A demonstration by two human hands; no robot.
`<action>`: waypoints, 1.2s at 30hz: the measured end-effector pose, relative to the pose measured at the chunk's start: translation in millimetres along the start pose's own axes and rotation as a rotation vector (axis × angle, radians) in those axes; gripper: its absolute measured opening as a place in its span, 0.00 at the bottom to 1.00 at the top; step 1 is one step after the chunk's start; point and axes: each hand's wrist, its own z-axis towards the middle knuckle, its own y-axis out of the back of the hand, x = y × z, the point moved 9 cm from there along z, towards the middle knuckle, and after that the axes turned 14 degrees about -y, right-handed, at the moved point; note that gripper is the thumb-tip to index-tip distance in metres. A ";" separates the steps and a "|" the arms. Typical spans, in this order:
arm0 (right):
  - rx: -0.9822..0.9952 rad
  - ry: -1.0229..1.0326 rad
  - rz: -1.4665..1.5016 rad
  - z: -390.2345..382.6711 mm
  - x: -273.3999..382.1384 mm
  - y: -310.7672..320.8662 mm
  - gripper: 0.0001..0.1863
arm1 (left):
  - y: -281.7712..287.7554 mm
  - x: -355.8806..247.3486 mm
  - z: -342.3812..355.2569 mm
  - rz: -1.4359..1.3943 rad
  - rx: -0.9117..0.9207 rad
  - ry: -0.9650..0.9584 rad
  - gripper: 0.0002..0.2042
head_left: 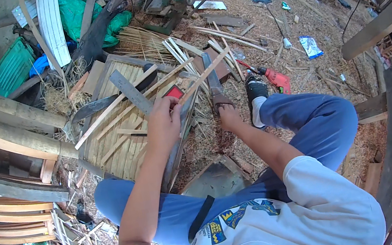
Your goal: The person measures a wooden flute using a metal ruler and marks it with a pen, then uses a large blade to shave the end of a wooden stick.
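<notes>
Two hands work: the left hand [165, 116] pinches a strip [198, 83] jutting forward-right, the right hand [229, 117] grips.

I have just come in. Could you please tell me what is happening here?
A person is seated at work. The left hand holds a wood strip; the right hand grips what looks like a saw, which crosses the strip in this view. Whether they touch is unclear. A red drill lies on the ground.
</notes>
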 end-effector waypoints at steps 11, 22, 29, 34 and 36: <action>0.196 0.085 -0.169 -2.4 -19.1 -2.1 0.24 | -36.6 -3.4 32.7 0.316 -0.028 -0.159 0.06; 0.241 -0.153 0.336 25.2 -38.4 62.6 0.26 | -6.1 -13.1 39.4 0.260 -0.092 -0.135 0.07; -0.102 -0.131 1.071 80.1 -18.2 189.3 0.10 | 111.7 -26.0 31.0 0.147 -0.239 -0.082 0.07; 0.056 0.003 1.196 80.2 98.5 247.5 0.19 | 162.9 9.4 0.3 0.055 -0.199 0.101 0.07; -0.086 0.050 0.966 108.4 84.4 255.7 0.19 | 153.3 7.7 12.9 0.050 -0.195 0.051 0.07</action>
